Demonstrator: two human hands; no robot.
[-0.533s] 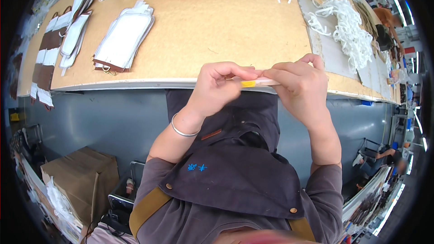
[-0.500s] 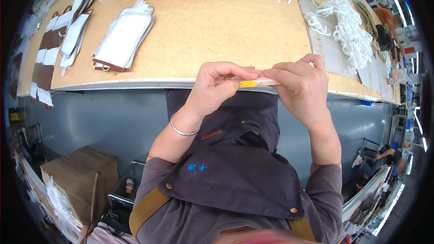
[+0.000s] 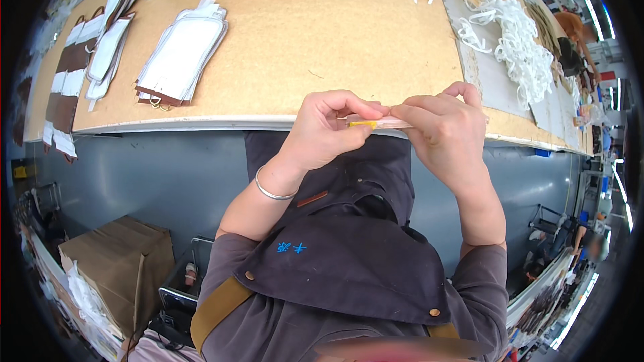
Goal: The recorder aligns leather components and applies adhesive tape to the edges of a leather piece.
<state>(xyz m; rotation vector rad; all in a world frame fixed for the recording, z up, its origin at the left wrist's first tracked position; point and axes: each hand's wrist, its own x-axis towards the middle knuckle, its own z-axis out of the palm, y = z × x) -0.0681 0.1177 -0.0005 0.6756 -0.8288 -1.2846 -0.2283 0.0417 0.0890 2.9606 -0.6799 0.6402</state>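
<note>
A slim, pale strip with a yellow band (image 3: 363,125) is held level between my hands, just above the table's near edge. My left hand (image 3: 327,129) pinches its left end between thumb and fingers; a silver bangle circles that wrist. From the other side, my right hand (image 3: 446,124) closes its fingers over the right part of the strip. The fingertips of both hands meet near the middle and hide much of it, so its exact kind cannot be told.
On the tan table (image 3: 322,33), a stack of white-faced brown pieces with gold rings (image 3: 184,50) lies left. More stacks (image 3: 111,53) stand further left and along the back. Tangled white ribbon (image 3: 520,47) heaps at right. A brown box (image 3: 117,271) is behind on the floor.
My left thumb has slid to the right along the strip and now covers part of the yellow band. The right hand has barely moved.
</note>
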